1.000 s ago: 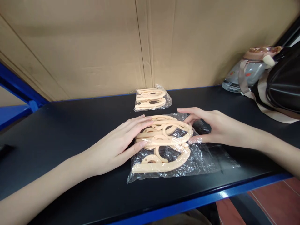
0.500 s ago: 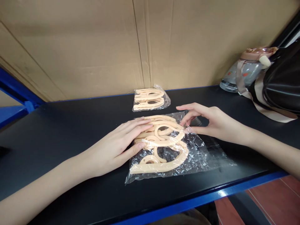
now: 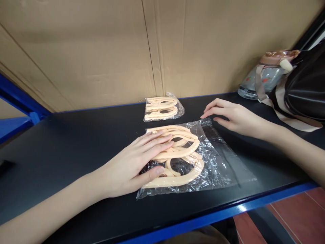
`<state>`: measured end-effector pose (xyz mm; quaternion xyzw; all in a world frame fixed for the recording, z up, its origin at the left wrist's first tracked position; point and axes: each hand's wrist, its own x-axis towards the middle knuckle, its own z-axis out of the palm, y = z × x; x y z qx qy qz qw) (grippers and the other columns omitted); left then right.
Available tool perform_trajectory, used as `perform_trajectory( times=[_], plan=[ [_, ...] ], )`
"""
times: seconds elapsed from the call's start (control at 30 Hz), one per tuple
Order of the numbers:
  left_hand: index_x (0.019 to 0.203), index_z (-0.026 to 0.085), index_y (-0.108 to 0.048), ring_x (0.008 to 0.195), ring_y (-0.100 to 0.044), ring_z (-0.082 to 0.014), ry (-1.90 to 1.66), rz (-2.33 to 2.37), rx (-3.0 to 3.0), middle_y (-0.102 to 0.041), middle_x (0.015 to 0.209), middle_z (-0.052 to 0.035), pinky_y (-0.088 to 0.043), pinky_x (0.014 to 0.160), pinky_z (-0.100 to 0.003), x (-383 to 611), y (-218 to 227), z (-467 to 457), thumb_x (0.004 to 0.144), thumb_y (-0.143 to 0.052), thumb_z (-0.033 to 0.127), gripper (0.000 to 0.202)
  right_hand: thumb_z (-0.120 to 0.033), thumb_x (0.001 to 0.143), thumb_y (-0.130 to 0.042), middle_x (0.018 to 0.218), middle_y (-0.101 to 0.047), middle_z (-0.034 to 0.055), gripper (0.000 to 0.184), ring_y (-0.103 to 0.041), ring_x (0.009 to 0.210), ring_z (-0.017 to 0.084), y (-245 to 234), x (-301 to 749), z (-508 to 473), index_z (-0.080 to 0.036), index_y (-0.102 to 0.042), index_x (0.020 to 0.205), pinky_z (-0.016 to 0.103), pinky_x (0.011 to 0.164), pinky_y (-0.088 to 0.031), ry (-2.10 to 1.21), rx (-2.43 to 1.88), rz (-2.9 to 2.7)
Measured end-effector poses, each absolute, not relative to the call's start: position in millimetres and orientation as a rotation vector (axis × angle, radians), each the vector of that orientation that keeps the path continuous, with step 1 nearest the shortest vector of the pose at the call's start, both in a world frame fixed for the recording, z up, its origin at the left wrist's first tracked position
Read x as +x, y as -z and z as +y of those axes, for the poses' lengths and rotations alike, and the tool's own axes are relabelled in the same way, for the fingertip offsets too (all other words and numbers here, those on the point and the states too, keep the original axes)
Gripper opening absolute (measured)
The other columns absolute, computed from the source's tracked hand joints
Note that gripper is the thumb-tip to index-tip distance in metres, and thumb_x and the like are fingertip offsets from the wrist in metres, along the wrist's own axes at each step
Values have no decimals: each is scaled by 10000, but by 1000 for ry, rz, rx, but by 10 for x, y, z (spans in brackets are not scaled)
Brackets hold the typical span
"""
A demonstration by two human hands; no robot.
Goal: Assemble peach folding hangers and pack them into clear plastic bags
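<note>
Beige folding clothes hangers (image 3: 188, 179) lie inside a clear plastic bag (image 3: 223, 169) on the black tabletop. My left hand (image 3: 142, 156) rests flat on the bag's left part, fingers stretched over the hangers and hiding some of them. Just above the bag's far right corner is my right hand (image 3: 228, 115), its fingers apart and holding nothing. The bag's right part is flat film, spread out to the right of the hangers. Behind it lies a second clear bag (image 3: 179, 110) of similar beige hangers (image 3: 162, 107), touched by neither hand.
A clear bottle (image 3: 266, 76) with a pink lid and a strap (image 3: 279, 115) stands at the back right, beside a black bag (image 3: 307, 88). Cardboard (image 3: 101, 51) forms the back wall. A blue edge (image 3: 228, 211) runs along the table's front.
My right hand has let go of the film beside the hangers and moved up and right. My left hand has slid slightly right over the hangers. The film on the right lies flatter.
</note>
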<state>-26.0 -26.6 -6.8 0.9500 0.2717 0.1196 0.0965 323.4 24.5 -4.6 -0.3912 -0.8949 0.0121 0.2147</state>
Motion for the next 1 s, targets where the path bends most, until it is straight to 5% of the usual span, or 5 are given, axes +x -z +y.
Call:
perform_trajectory(
  times=[0.37,0.53,0.73,1.0],
  plan=[
    [1519,364,-275,1466,-272,-275,-219,747,2887,-324,1583,6,-203,1213,-497,-233,-33,-303,982,-442,512,582,-442,900,-580,1174,-591,58,213,-592,1060,235,61,3245,298,-305,-733,954,418,902,-500,-263,-1025,-2481],
    [1489,343,-367,1461,-264,-336,-209,691,2910,-311,1589,-27,-254,1184,-541,-68,-139,-448,923,-495,595,633,-441,907,-577,1218,-602,53,218,-583,1124,239,-98,3162,302,-289,-723,963,433,998,-449,-357,-968,-2432],
    [1418,213,-500,1406,-351,-400,-106,611,2971,-391,1528,-175,-338,1119,-581,127,-173,-494,890,-491,654,689,-431,934,-554,1106,-650,50,231,-603,1048,214,-263,2849,467,-242,-684,963,416,976,-443,-457,-804,-2510],
    [1358,212,-546,1343,-428,-381,-178,579,3019,-483,1447,-167,-388,1095,-555,114,-151,-449,901,-501,625,618,-297,956,-507,1094,-609,81,194,-573,1016,236,-80,2375,532,-196,-664,905,427,916,-442,-153,-686,-2676]
  ],
)
